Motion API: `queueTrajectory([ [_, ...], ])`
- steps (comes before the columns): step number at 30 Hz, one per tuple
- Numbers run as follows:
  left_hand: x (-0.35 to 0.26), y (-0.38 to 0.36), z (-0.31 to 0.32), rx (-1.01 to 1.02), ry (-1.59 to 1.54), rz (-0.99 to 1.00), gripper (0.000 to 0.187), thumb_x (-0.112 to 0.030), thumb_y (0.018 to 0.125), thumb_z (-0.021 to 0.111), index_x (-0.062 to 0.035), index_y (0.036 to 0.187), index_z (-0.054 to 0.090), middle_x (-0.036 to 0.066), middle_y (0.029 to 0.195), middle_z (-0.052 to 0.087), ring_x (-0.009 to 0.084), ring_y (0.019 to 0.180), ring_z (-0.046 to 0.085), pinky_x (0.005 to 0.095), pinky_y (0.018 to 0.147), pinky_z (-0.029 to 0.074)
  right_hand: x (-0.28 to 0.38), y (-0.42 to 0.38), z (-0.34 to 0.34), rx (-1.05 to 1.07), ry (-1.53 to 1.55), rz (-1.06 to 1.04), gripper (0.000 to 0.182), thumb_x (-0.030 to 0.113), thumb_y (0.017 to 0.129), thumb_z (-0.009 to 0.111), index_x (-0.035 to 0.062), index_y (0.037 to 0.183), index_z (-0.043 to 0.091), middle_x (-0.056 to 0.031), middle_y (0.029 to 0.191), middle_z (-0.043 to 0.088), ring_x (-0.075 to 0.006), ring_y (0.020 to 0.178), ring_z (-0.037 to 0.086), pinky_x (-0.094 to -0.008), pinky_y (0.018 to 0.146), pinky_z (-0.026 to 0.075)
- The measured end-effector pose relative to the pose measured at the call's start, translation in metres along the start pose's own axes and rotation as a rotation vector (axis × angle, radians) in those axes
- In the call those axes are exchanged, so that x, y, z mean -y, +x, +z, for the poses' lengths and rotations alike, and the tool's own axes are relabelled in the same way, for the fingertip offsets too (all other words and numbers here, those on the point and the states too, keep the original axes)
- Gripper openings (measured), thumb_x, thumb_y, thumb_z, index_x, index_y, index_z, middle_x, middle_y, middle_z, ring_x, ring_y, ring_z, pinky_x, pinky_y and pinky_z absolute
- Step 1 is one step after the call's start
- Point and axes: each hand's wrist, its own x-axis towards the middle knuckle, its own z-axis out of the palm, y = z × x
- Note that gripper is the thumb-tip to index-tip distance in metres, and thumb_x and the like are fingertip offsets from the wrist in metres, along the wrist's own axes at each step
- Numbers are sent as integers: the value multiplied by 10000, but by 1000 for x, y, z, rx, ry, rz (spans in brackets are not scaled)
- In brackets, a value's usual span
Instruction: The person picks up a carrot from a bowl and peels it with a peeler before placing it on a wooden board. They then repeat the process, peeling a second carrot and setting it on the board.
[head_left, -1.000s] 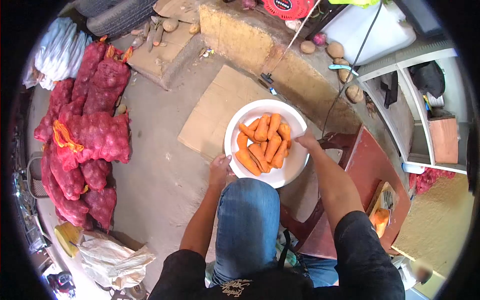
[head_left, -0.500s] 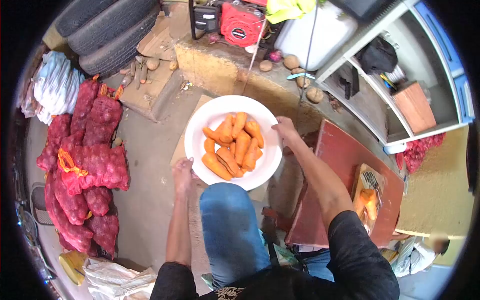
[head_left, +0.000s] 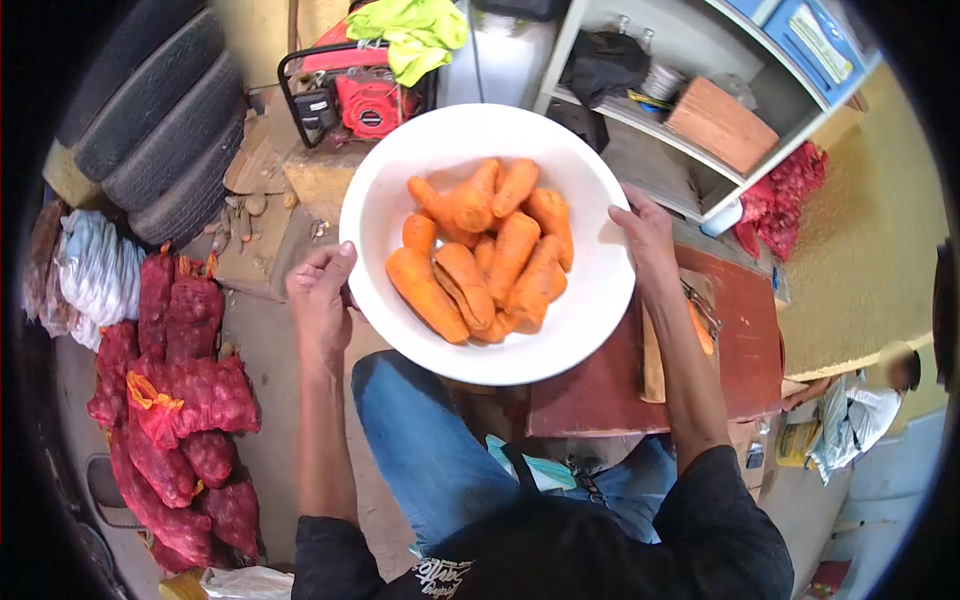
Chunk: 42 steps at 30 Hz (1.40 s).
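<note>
A round white basin point(head_left: 590, 300) holds several peeled orange carrots point(head_left: 515, 258). It hangs raised above the floor, in front of my knees. My left hand point(head_left: 322, 290) grips its left rim, the thumb on top. On the right side my right hand point(head_left: 645, 235) has hold of the rim, its thumb over the edge. The fingers under the basin are partly hidden. Right of the basin stands a low red table point(head_left: 745, 335) with a wooden board point(head_left: 654, 355), partly behind my right forearm, bearing a carrot piece and cutlery.
Red mesh sacks point(head_left: 200, 400) lie piled at the left, below stacked tyres point(head_left: 180, 150). A red generator point(head_left: 370, 105) stands beyond the basin, a grey shelf point(head_left: 640, 130) at the upper right. Another person point(head_left: 850, 415) is at the far right.
Both hands have lifted the basin up and nearer, so it looks larger. My left hand has closed on the rim. The view has shifted, showing more of the person at the right.
</note>
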Motion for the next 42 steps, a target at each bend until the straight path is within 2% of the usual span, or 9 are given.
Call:
queueTrajectory([
  [4,24,-22,33,12,-65,-131,242,-155,935,693,87,937,685,94,709,683,128,516,620,251,452,487,5,-48,-55,-115,-87,49,386,-2,850,648,-91,1225,627,-138,1058,717,-168,873,697,-285,796,557],
  [5,26,-32,41,-4,-90,-164,232,-140,926,701,91,937,677,110,750,697,142,562,640,259,515,509,2,-56,-66,-142,-108,54,386,-1,850,649,-92,1224,626,-141,1060,716,-168,876,697,-284,796,557],
  [9,42,-59,56,14,-135,-209,206,-125,926,705,77,927,669,115,799,708,139,614,654,257,561,526,3,-89,-90,-175,-103,44,407,16,850,664,-93,1238,613,-143,1096,705,-169,905,691,-284,805,551],
  [16,57,-68,57,60,-45,-237,179,-120,927,703,57,927,679,83,780,705,110,607,640,237,545,508,-15,-113,-107,-203,-43,48,438,26,848,674,-97,1261,591,-138,1138,690,-165,956,676,-285,847,540],
  [26,77,-78,57,36,-44,-230,179,-153,931,708,26,936,706,26,729,684,68,555,592,211,490,449,-18,-118,-106,-217,-71,51,444,18,839,679,-98,1259,590,-141,1138,692,-175,946,681,-288,847,541],
  [28,83,-79,54,81,-54,-243,183,-167,930,714,16,926,710,22,718,682,67,549,592,205,482,443,-22,-117,-113,-215,-76,49,454,20,849,672,-98,1278,581,-139,1136,695,-181,941,686,-292,851,544],
  [37,73,-83,64,184,-125,-281,204,-180,961,670,19,938,704,35,694,683,81,527,619,231,459,482,-9,-121,-109,-218,-154,35,456,-22,844,678,-131,1269,553,-170,1147,689,-182,965,678,-293,871,537],
  [42,74,-82,61,252,-109,-268,250,-228,963,677,19,946,706,61,709,695,106,511,630,246,442,505,-6,-121,-109,-173,-280,-18,424,-24,849,672,-120,1248,567,-150,1111,693,-170,929,675,-291,842,537],
])
